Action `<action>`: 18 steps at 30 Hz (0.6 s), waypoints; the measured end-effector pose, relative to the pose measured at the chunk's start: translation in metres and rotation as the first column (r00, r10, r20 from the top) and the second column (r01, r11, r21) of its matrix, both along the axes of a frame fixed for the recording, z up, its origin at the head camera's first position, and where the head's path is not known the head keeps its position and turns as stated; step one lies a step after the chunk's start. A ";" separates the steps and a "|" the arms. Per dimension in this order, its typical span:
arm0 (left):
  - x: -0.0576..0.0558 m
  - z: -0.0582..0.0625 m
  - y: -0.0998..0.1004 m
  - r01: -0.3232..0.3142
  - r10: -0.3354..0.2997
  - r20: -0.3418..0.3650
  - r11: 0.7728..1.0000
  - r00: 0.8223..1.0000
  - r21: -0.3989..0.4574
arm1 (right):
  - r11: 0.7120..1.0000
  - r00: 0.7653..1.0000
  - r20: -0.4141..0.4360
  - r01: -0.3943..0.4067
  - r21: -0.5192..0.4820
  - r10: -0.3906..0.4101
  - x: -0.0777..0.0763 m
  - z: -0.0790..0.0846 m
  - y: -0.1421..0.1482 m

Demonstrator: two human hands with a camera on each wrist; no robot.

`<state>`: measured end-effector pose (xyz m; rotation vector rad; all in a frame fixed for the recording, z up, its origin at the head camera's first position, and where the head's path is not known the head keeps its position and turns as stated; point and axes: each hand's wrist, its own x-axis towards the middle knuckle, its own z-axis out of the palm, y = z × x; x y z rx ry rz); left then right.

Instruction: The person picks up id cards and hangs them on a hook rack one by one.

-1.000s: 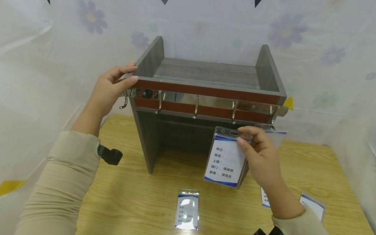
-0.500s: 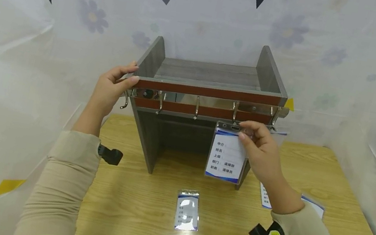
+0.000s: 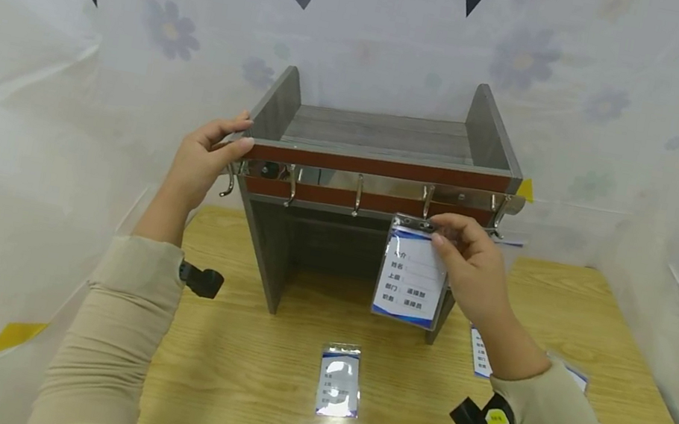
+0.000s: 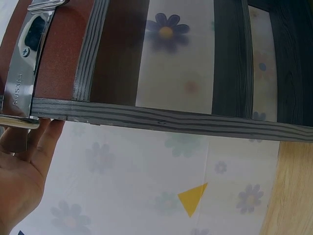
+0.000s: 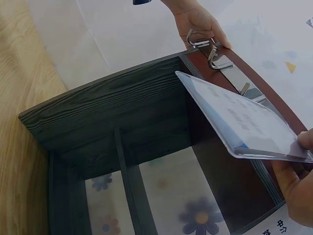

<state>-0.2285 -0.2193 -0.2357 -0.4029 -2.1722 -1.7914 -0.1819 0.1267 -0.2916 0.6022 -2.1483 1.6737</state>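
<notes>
"Badge holder [image 3: 407, 222], what's inside?"
"A printed card [image 3: 412, 274], I see on my feed. The right hand [image 3: 480, 271] pinches its top corner, just beside a hook [image 3: 428, 199] at right; the left hand [image 3: 200, 159] grips the shelf unit [image 3: 381, 132] at left."

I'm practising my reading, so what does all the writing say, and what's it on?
"中介", held badge, right hand
"姓名", same badge
"上级", same badge
"部门: 遥操部", same badge, slightly blurred
"职务: 遥操员", same badge, slightly blurred
"SUS304", it seems, sideways on the metal rail
"中介", another badge, right wrist view; rest cut off
Too small or blurred: front badge, badge beside the right forearm, yellow wrist label
</notes>
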 end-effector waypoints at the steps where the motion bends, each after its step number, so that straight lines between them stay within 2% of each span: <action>1: 0.000 0.000 0.000 0.002 -0.002 0.000 1.000 1.000 0.004 | 1.000 1.000 0.005 0.004 0.008 -0.004 0.000 0.000 0.000; 18: -0.001 -0.001 -0.002 0.018 -0.019 0.005 0.999 1.000 0.037 | 0.997 0.994 0.087 0.062 0.045 -0.066 -0.003 0.005 -0.004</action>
